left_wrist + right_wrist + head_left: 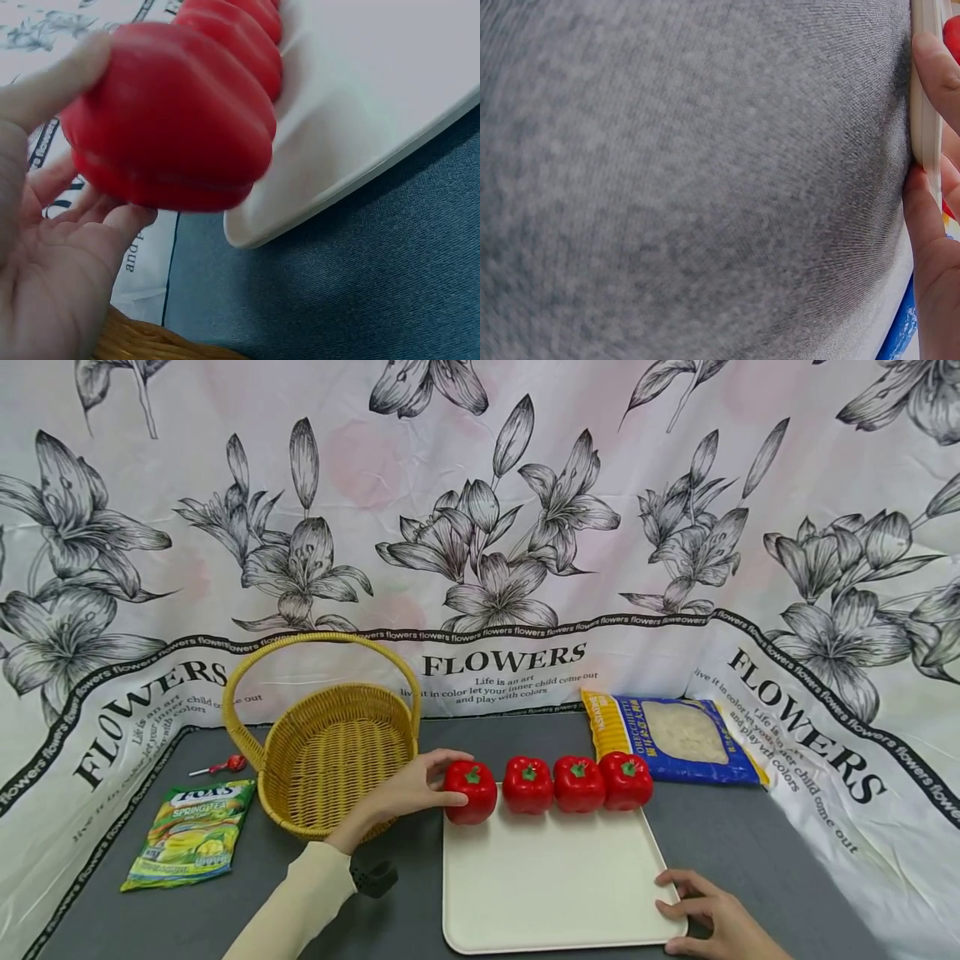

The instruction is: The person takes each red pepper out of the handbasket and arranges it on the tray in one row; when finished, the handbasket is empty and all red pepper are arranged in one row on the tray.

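Several red bell peppers stand in a row along the far edge of a cream tray. My left hand grips the leftmost pepper at the tray's far left corner, thumb on top and fingers curled round its side. The left wrist view shows that pepper close up, held in my fingers over the tray's corner. My right hand rests on the tray's near right corner with fingers bent over its rim. In the right wrist view, fingers press the tray edge.
A yellow wicker basket with a hoop handle stands left of the tray. A green snack packet and a red lollipop lie further left. A blue pasta bag lies behind the tray. Floral cloth walls surround the grey table.
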### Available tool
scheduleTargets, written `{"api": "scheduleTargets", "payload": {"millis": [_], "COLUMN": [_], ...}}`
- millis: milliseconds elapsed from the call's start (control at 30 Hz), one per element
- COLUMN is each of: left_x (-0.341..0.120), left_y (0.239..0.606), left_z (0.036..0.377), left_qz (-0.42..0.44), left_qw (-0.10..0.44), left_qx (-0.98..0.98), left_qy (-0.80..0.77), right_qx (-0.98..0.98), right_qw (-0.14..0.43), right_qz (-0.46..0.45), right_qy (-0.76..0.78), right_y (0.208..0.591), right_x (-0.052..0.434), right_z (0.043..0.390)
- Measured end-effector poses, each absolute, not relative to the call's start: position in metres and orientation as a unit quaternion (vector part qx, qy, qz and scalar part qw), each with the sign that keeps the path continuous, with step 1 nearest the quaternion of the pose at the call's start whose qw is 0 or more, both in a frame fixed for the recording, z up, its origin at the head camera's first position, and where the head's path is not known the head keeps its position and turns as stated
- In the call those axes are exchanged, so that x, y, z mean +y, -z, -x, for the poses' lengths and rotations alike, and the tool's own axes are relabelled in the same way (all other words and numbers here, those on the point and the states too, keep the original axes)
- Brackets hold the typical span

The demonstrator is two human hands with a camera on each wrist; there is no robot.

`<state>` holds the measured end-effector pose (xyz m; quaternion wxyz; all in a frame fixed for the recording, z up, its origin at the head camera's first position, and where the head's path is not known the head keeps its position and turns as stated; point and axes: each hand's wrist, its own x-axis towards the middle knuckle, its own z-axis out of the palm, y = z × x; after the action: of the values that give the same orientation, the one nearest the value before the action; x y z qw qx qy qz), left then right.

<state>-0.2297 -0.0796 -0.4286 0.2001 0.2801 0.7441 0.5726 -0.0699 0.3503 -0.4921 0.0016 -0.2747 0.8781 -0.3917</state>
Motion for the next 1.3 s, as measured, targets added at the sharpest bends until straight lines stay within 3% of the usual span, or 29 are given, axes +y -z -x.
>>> {"api": "scheduleTargets", "payload": {"millis": [400,967,1300], "left_x": [-0.083,-0.066,-0.068], "left_y": [0.422,0.422,0.422], "left_z": [0.238,0.247,0.244], "left_qz": [-0.252,-0.249,-0.247], "left_qw": [0.223,0.243,0.243], "left_qx": [0.769,0.766,0.773], "left_qy": [-0.544,-0.540,-0.531], "right_qx": [0.889,0.880,0.879], "right_qw": [0.024,0.009,0.049], "right_qz": [0.258,0.275,0.246], "right_qy": [0.376,0.388,0.406], "right_y": [0.490,0.490,0.489], "right_x": [0.350,0.350,0.351], "right_z": [0.071,0.072,0.070]}}
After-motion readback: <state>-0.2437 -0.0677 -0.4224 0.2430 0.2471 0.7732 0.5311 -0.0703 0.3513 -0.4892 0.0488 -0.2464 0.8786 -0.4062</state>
